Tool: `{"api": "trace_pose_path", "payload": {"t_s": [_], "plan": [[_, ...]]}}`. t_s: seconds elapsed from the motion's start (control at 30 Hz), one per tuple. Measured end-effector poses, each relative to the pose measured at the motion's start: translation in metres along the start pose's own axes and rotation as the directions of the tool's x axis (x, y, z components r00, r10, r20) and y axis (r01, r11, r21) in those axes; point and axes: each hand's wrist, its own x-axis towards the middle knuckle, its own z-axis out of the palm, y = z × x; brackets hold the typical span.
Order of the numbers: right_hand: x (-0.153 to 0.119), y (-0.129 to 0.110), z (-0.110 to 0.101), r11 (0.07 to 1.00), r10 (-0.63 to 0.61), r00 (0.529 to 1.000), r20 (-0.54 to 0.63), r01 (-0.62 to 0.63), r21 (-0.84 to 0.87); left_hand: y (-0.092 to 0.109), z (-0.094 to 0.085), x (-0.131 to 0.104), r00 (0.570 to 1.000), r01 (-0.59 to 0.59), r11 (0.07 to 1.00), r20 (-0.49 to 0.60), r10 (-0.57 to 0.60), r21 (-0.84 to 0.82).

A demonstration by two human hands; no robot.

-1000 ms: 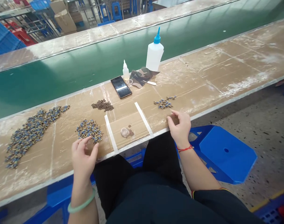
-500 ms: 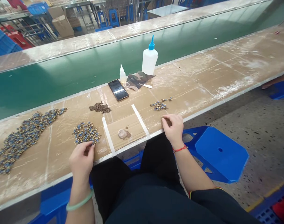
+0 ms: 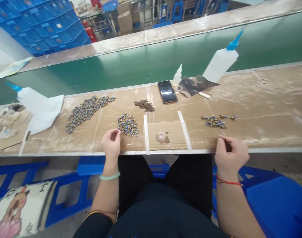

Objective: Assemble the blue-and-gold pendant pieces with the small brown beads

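The left hand's grip (image 3: 111,143) has thumb and forefinger drawn together at the near-left edge of a rounded heap of tiny blue-and-gold parts (image 3: 128,125) — whether one is pinched there, I cannot tell. The heap lies on the surface (image 3: 267,99), left of a white strip (image 3: 146,132). The right hand (image 3: 231,155) presses its fingertips together near a smaller cluster (image 3: 213,121). Each part looks light, stiff, probably slippery — best taken singly, across its middle.
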Motion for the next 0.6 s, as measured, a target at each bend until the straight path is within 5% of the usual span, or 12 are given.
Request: {"api": "trace_pose_path", "payload": {"t_s": [0.27,0.6], "plan": [[0.012,-0.023,0.005,1.0,-0.003,0.999,-0.036,0.002,-0.013,0.007,-0.01,0.003,0.954,-0.168,0.965,0.279,0.108,0.201],[0.009,-0.031,0.003,0.994,-0.107,0.994,-0.022,0.107,0.008,0.012,0.004,0.007,0.928,-0.281,0.912,0.326,0.179,0.3]]}}
